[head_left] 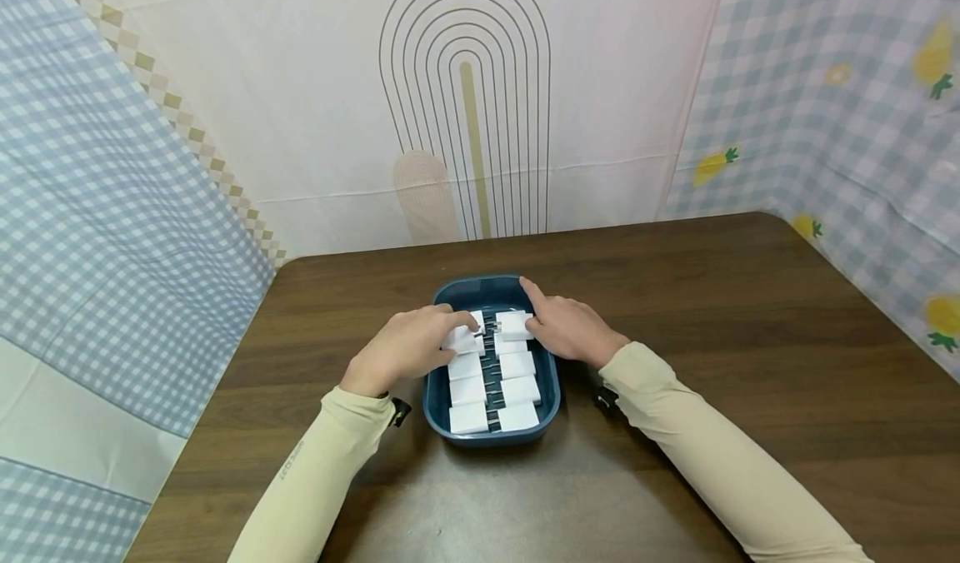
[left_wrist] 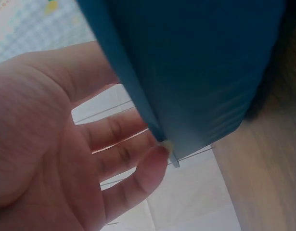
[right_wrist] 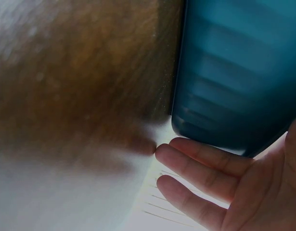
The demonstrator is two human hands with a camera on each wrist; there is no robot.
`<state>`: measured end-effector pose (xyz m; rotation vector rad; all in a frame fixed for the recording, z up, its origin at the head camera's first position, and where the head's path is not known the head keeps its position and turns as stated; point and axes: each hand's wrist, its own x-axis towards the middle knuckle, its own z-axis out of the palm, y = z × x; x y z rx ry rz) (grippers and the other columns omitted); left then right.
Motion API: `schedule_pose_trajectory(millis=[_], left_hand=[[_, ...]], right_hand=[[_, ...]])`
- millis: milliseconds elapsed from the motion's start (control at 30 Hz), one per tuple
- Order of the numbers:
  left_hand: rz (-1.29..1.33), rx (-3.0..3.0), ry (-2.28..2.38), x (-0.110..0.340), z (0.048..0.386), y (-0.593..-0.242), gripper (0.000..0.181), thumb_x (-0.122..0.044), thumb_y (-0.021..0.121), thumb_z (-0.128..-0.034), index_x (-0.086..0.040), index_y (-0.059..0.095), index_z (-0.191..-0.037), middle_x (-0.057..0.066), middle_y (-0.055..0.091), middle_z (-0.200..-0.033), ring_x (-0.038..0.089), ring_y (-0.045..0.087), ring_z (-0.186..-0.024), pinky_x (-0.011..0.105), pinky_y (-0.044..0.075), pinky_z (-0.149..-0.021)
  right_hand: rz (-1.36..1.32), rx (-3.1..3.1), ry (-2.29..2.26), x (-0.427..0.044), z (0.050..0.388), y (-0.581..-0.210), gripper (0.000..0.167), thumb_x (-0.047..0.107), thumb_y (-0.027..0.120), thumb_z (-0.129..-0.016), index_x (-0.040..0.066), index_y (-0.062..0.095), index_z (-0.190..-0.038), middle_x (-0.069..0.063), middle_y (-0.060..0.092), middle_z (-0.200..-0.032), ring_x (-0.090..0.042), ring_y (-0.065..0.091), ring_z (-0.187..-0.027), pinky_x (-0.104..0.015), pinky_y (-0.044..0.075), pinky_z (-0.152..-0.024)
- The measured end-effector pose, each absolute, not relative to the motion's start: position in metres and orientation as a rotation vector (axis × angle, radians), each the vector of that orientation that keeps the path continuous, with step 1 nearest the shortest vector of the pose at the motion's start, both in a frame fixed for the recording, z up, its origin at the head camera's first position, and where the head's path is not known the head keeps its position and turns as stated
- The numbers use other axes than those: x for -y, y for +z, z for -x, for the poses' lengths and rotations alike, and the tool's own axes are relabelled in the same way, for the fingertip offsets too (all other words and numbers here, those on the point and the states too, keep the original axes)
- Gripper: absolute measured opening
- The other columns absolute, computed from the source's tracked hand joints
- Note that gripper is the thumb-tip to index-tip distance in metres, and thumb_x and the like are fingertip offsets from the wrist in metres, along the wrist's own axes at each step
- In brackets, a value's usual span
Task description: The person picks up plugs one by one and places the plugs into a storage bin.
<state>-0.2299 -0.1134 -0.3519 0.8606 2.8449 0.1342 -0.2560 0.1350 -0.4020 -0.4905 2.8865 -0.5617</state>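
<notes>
A dark blue plastic bin [head_left: 491, 440] holds several white blocks [head_left: 468, 418] in two columns, with thin dark and metallic prongs facing the middle gap. My left hand [head_left: 412, 342] reaches over the left rim. Its thumb and curled index finger pinch a white block [head_left: 467, 342] at the far end of the left column. In the left wrist view, other fingers [left_wrist: 133, 187] lie by the rim. My right hand [head_left: 573, 327] is at the far right rim, its thumb touching a white block [head_left: 513, 325]. Its fingers [right_wrist: 198, 171] extend loosely outside the bin.
The bin stands on a brown wood-grain table [head_left: 675, 296]. A white cloth with curved lines [head_left: 600, 88] hangs behind the table, and checked cloths [head_left: 112, 180] hang at the sides. Both forearms wear pale sleeves [head_left: 697, 430], with dark straps at the wrists.
</notes>
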Motion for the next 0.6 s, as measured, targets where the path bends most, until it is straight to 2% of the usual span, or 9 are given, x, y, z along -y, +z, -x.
schedule_pose_trajectory(millis=[433,600], left_hand=[[-0.834,-2.74,0.116,0.112,0.2296,-0.3562,0.043,-0.011,0.074,-0.0913,-0.029,0.066,-0.13,0.001,0.065,-0.131,0.016,0.059,-0.109,0.042,0.053,-0.1],[-0.824,-2.722,0.123,0.1117,0.2294,-0.3578,0.042,-0.01,0.074,-0.0908,-0.03,0.067,-0.127,0.002,0.064,-0.133,0.017,0.059,-0.109,0.042,0.053,-0.1]], right_hand=[[0.5,-2.892,-0.565,-0.1353,0.2562,-0.4021,0.07,0.027,0.044,-0.103,0.01,0.013,-0.163,-0.017,0.062,-0.138,-0.022,0.062,-0.09,-0.038,0.05,-0.079],[0.494,-2.886,-0.57,-0.1354,0.2559,-0.4024,0.07,0.027,0.044,-0.103,0.01,0.013,-0.163,-0.017,0.06,-0.141,-0.023,0.062,-0.095,-0.04,0.05,-0.083]])
